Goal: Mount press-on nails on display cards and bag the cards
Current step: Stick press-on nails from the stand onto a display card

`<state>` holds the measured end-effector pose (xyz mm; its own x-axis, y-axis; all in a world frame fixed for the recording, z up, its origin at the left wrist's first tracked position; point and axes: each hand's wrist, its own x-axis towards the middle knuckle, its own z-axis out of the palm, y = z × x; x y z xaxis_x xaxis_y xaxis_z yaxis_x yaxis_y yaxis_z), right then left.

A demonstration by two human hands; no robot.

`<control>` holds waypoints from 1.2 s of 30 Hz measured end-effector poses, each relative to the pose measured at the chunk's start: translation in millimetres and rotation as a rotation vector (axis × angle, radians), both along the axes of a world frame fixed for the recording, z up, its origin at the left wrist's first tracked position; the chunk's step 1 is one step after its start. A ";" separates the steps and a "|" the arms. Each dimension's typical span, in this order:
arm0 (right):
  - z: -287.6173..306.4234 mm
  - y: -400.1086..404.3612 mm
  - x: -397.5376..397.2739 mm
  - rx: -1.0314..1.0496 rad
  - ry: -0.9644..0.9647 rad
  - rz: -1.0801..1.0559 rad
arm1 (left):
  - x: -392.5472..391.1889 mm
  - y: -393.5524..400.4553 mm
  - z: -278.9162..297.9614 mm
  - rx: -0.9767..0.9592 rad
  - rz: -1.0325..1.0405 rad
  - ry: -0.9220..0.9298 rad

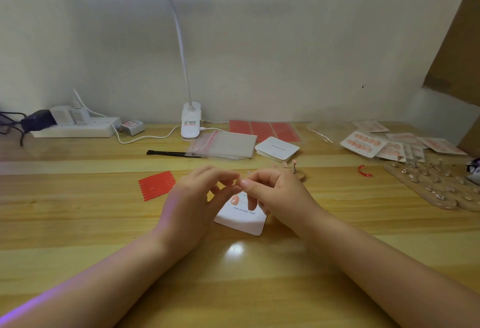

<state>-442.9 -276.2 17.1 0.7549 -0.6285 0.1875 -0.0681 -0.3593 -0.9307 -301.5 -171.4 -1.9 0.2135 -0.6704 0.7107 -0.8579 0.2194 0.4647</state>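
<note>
Wooden desk; hands hide card top.

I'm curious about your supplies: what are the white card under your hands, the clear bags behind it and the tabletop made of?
The white printed display card looks like matt cardstock: flat, rounded corners. The clear red-striped bags seem thin glossy plastic, since the surface shows through. The yellow tabletop shows wood grain with a shiny lamp reflection, so varnished wood or laminate.
</note>
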 end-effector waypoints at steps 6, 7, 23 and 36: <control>5.5 -1.8 -4.9 0.054 0.036 0.110 | 1.3 1.3 3.4 -0.010 -0.026 -0.129; 6.2 -3.0 -5.8 0.086 0.037 0.132 | 0.8 1.3 3.2 -0.005 -0.040 -0.062; 5.0 -10.7 -8.8 -0.023 0.109 0.263 | -1.6 0.4 2.4 0.018 -0.121 0.167; 10.0 -7.3 -12.1 -0.838 0.781 -0.024 | 12.0 -3.9 -4.4 0.061 0.119 0.211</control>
<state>-455.1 -283.5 27.1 0.8388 -0.5430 0.0391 -0.5375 -0.8374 -0.0996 -289.5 -175.4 -6.3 0.4325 -0.6718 0.6013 -0.7588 0.0890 0.6452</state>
